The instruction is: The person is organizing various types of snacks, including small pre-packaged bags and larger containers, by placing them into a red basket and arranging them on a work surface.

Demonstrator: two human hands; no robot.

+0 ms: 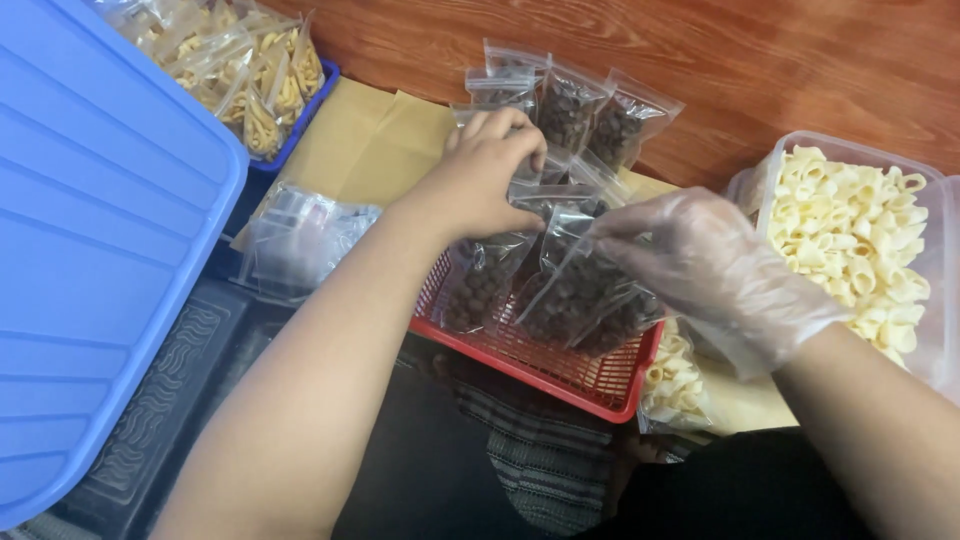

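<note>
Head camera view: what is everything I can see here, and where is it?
Red basket: one, centre, holding bags.
Bags of dark round snacks: several, clear plastic, in and behind the basket.
Clear tub: one, right, filled with pale ring-shaped crackers.
Blue lid: one, left.
Blue bin: one, top left, holding bagged yellow snacks.
Empty clear bags: a pile, left of centre.
Brown paper: under the bags.
Left hand: bare, pinching a bag top.
Right hand: in a clear glove, holding a bag.

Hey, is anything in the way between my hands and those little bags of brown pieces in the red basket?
Nothing visible. The left hand and gloved right hand already touch the bags of brown pieces in the red basket.
</note>
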